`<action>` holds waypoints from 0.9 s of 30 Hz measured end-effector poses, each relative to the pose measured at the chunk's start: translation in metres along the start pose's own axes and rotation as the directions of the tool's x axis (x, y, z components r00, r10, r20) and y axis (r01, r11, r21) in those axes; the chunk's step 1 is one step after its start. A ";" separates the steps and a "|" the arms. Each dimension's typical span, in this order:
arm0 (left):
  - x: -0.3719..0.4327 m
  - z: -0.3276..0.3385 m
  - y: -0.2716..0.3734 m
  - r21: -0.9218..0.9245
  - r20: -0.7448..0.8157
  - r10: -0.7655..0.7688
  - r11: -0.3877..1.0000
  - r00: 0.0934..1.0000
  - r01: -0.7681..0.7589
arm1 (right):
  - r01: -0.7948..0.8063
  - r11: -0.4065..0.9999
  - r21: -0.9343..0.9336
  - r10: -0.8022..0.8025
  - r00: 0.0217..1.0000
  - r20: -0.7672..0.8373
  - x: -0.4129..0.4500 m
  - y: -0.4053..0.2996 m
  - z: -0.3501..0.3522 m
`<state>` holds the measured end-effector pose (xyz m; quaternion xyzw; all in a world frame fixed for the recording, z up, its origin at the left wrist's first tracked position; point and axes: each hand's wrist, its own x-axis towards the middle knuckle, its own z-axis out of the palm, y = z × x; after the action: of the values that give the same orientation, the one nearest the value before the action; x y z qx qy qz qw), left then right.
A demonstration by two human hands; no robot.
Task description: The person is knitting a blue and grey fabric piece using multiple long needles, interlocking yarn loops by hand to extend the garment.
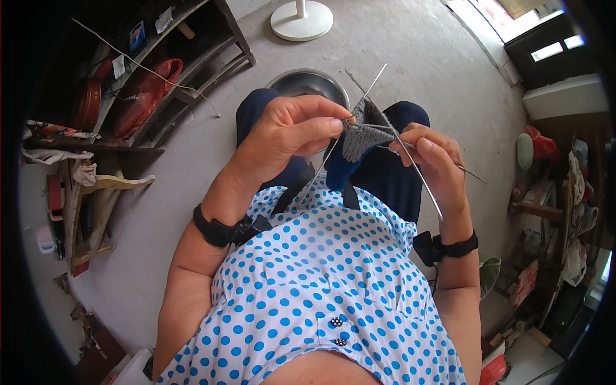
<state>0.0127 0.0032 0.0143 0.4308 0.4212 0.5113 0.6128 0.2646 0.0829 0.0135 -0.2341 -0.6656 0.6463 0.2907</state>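
Note:
Between my hands is a small piece of grey knitting (358, 143), a tube held open in a triangle by several thin metal knitting needles. My left hand (298, 130) pinches the left corner of the work between thumb and forefinger, where one needle (321, 171) slants down toward my lap. My right hand (433, 151) grips the right side. One needle (421, 182) there angles down past my palm, while another (472, 175) sticks out beyond my fingers. Other needle tips (378, 77) cross at the far corner. A deep blue piece (342, 171) hangs below the grey; whether they join I cannot tell.
Beyond my knees a round metal basin (313, 79) sits on the concrete floor (192, 231). Farther off is a white round stand base (301, 21). A dark wooden cabinet (211, 72) with a red plastic bag (149, 98) and a trailing white cord (159, 77) is at left. Cluttered shelves (539, 209) stand right.

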 end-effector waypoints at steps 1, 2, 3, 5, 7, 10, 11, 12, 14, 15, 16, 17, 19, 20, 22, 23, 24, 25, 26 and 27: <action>0.000 0.000 0.001 0.000 -0.001 -0.001 1.000 1.000 0.001 | 0.000 1.000 0.001 0.000 1.000 0.000 0.000 0.002 0.000; -0.001 0.001 0.001 0.017 0.004 0.000 1.000 1.000 0.000 | -0.006 0.998 0.058 0.006 1.000 0.010 0.001 0.005 0.000; -0.001 0.001 0.002 0.033 0.012 0.002 0.999 1.000 -0.002 | -0.012 0.994 0.112 0.010 1.000 0.017 0.001 0.008 -0.001; 0.000 0.002 0.000 0.015 0.027 -0.004 1.000 1.000 0.004 | -0.024 0.981 0.194 0.019 0.999 0.026 0.001 0.017 0.000; 0.000 0.002 -0.001 -0.003 0.038 -0.009 1.000 0.999 0.009 | -0.037 0.960 0.276 0.027 0.999 0.040 0.001 0.023 0.003; 0.001 0.002 -0.002 -0.034 0.060 0.003 0.999 0.998 -0.001 | -0.025 0.914 0.404 0.021 1.000 0.016 -0.001 0.026 0.015; 0.000 0.004 -0.003 -0.047 0.049 0.009 0.999 0.999 -0.007 | -0.019 0.915 0.403 0.029 0.999 -0.017 -0.002 0.025 0.020; 0.000 0.005 -0.004 -0.060 0.035 0.018 0.998 0.999 -0.016 | -0.014 0.916 0.402 0.036 0.998 -0.047 -0.002 0.024 0.026; -0.001 0.006 -0.005 -0.109 -0.003 -0.014 0.994 1.000 0.013 | 0.019 0.938 0.346 0.015 0.995 -0.095 0.001 0.014 0.036; -0.001 0.007 -0.005 -0.160 -0.035 -0.050 0.986 0.998 0.044 | 0.119 0.993 -0.023 -0.121 0.984 -0.128 0.001 0.011 0.037; 0.000 0.007 -0.005 -0.159 -0.034 -0.048 0.986 0.998 0.042 | 0.198 0.900 -0.389 -0.258 0.960 -0.108 0.001 0.009 0.037; 0.000 0.006 -0.006 -0.187 -0.063 -0.047 0.982 0.997 0.034 | 0.385 0.658 -0.647 -0.496 0.868 0.013 0.007 0.014 0.033; 0.000 0.006 -0.010 -0.215 -0.095 -0.045 0.976 0.994 0.024 | 0.419 0.508 -0.752 -0.544 0.834 0.098 0.012 0.006 0.030; 0.001 0.005 -0.012 -0.218 -0.107 -0.056 0.975 0.993 0.032 | 0.441 0.341 -0.830 -0.574 0.797 0.187 0.014 0.004 0.028; 0.002 0.007 -0.011 -0.222 -0.113 -0.068 0.974 0.991 0.041 | 0.406 0.310 -0.859 -0.557 0.810 0.182 0.022 0.000 0.027; 0.002 0.008 -0.010 -0.201 -0.113 -0.079 0.978 0.990 0.055 | 0.414 0.317 -0.854 -0.561 0.808 0.184 0.029 -0.005 0.029; 0.001 0.009 -0.010 -0.179 -0.115 -0.090 0.981 0.989 0.069 | 0.423 0.324 -0.846 -0.564 0.805 0.187 0.035 -0.010 0.031; 0.001 0.010 -0.010 -0.180 -0.115 -0.090 0.981 0.989 0.069 | 0.430 0.325 -0.842 -0.510 0.829 0.227 0.039 -0.011 0.029; 0.001 0.011 -0.011 -0.173 -0.080 -0.080 0.983 0.994 0.065 | 0.430 0.324 -0.843 -0.510 0.830 0.227 0.043 -0.014 0.029; 0.001 0.012 -0.012 -0.166 -0.046 -0.069 0.984 0.997 0.061 | 0.418 0.353 -0.837 -0.427 0.868 0.253 0.047 -0.017 0.031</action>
<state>0.0275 0.0016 0.0065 0.3515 0.4069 0.5350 0.6516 0.2107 0.0921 0.0342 -0.1721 -0.9342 0.1183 0.2891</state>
